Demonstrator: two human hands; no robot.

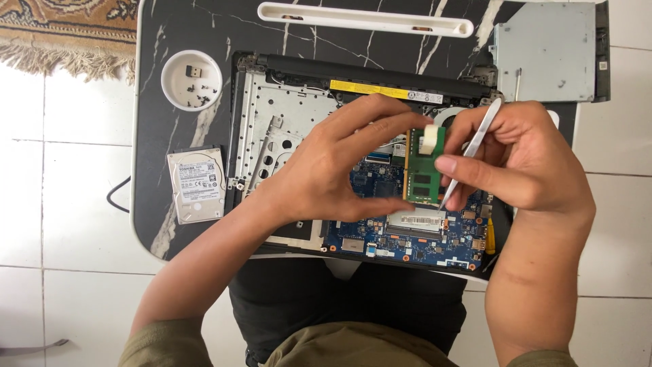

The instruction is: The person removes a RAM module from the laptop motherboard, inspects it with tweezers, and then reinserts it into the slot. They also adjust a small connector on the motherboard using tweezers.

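**Two hands working over an opened laptop**

At the centre of the frame, the left hand [339, 170] is pinching a green memory module [424, 166] by its upper end, fingers [401, 126] clamped on it, holding it upright above the blue circuit board [407, 238] of the opened laptop [285, 136]. Just to the right, the right hand [516, 163] is gripping metal tweezers [472, 146], fingers closed around them, with the tip pointing down at the module's lower right edge. The laptop is lying on a black marble-patterned bench [156, 136]. At the upper left, a round white dish [170, 88] is holding small screws, and below it a silver hard drive [197, 185] is lying flat. An optical drive [543, 61] is sitting at the upper right, and a white slotted tray [367, 19] is lying along the top edge.
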